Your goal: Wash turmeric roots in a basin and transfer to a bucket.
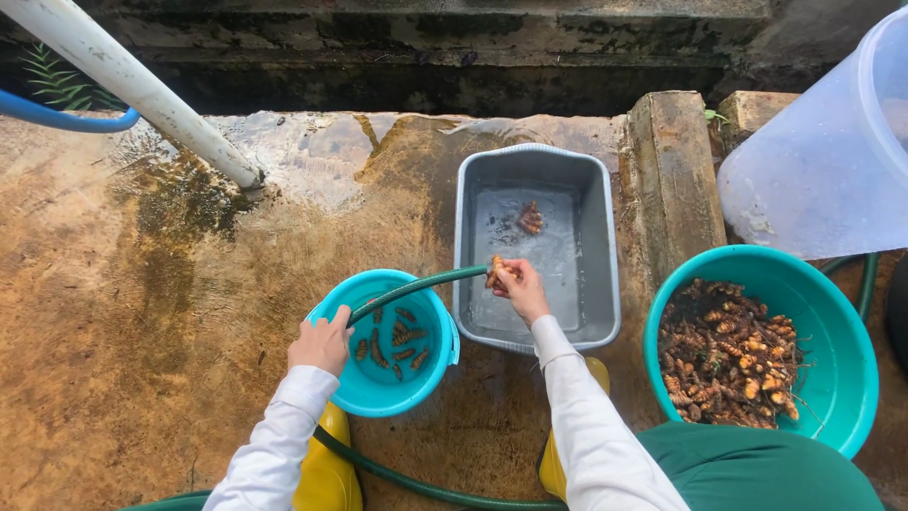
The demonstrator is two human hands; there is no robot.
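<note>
The right hand [522,287] is closed around a small orange root [496,273] and the end of the green hose [416,284], over the grey tub [605,237]. The left hand [322,343] rests on the rim of the small blue bucket [430,374], fingers bent over it. A big teal bowl [842,378] of roots sits to the right.

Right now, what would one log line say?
left hand: on teal bucket rim | right hand: holds root over grey tub | hose: nearby
</note>
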